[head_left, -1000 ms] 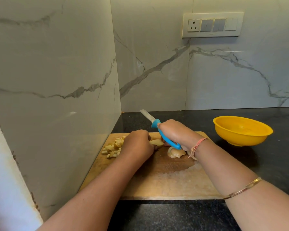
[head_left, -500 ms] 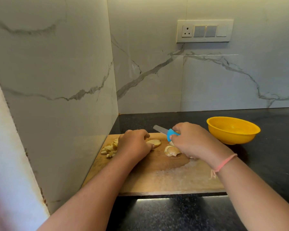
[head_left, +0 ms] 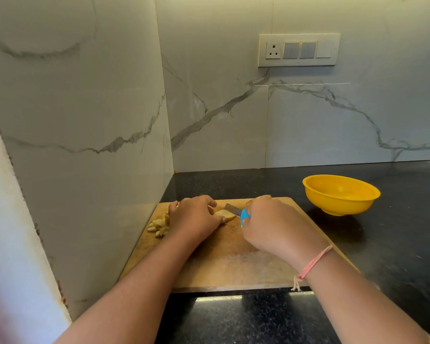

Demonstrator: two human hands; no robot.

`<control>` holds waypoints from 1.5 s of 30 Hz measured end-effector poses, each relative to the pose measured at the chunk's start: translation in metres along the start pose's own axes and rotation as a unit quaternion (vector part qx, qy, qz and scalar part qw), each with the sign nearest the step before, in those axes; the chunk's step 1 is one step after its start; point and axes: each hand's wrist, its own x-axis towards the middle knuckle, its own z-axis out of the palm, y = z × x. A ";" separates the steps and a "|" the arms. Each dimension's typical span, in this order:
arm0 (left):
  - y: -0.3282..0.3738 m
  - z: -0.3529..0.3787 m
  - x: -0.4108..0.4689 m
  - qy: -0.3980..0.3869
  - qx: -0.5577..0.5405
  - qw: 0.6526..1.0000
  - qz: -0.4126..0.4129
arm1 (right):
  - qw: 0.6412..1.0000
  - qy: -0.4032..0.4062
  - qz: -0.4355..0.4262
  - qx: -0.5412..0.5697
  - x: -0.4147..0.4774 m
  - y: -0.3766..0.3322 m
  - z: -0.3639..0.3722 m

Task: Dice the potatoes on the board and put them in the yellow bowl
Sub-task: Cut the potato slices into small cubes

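Home kitchen, marble walls point(head_left: 233, 108), black granite counter point(head_left: 395, 232)

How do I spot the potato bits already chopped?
Look at the wooden board on the black counter. At its far left edge, left of the left hand, lies the diced pile. It's many small cubes, unlike the single slice under the knife.

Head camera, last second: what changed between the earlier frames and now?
The right hand brought the knife down from its raised tilt, low against the potato piece. Same grip on the blue handle. The left hand stays holding that piece; diced pile, board and yellow bowl unchanged.
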 end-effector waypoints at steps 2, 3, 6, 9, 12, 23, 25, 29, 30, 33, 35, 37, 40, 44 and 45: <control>0.000 0.001 0.000 0.003 0.009 1.000 0.001 | 1.000 0.006 -0.002 -0.024 0.001 -0.006 0.000; 0.000 0.001 0.000 0.006 0.016 1.000 0.002 | 0.999 0.006 -0.002 -0.033 0.001 -0.008 0.000; -0.001 0.001 0.000 0.016 0.026 1.000 0.005 | 0.999 0.005 0.005 -0.042 0.000 -0.011 0.000; 0.000 0.002 0.001 0.014 0.033 0.999 0.000 | 0.999 0.005 0.008 -0.036 -0.003 -0.011 0.002; 0.001 0.002 0.002 0.013 0.039 0.999 -0.008 | 0.999 -0.005 0.002 -0.034 -0.006 -0.011 0.001; 0.004 0.004 0.000 0.020 0.052 0.998 -0.019 | 0.998 -0.044 -0.025 -0.039 -0.025 -0.006 -0.003; 0.005 0.004 0.000 0.022 0.057 0.998 -0.018 | 0.997 -0.057 -0.031 -0.045 -0.032 -0.004 -0.005; 0.004 0.005 0.000 0.021 0.057 0.998 -0.016 | 0.994 -0.095 -0.039 -0.048 -0.051 0.003 -0.014; 0.004 0.005 0.000 0.021 0.056 0.998 -0.015 | 0.993 -0.097 -0.041 -0.053 -0.054 0.004 -0.016; 0.004 0.004 0.000 0.023 0.057 0.998 -0.014 | 0.996 -0.067 -0.041 -0.043 -0.059 0.008 -0.020; 0.004 0.003 0.000 0.020 0.059 0.998 -0.017 | 0.999 -0.030 -0.035 -0.019 -0.056 0.007 -0.021; 0.004 0.003 0.000 0.017 0.064 0.998 -0.019 | 1.000 -0.007 -0.031 -0.002 -0.049 0.004 -0.018; 0.004 0.002 0.000 0.018 0.066 0.997 -0.022 | 1.000 -0.003 -0.031 0.003 -0.034 0.001 -0.010; 0.004 0.002 -0.001 0.023 0.050 0.998 -0.023 | 1.000 -0.027 -0.015 -0.007 -0.017 -0.006 -0.003; 0.004 0.002 -0.001 0.022 0.049 0.998 -0.023 | 0.999 -0.037 -0.010 -0.010 -0.013 -0.009 -0.001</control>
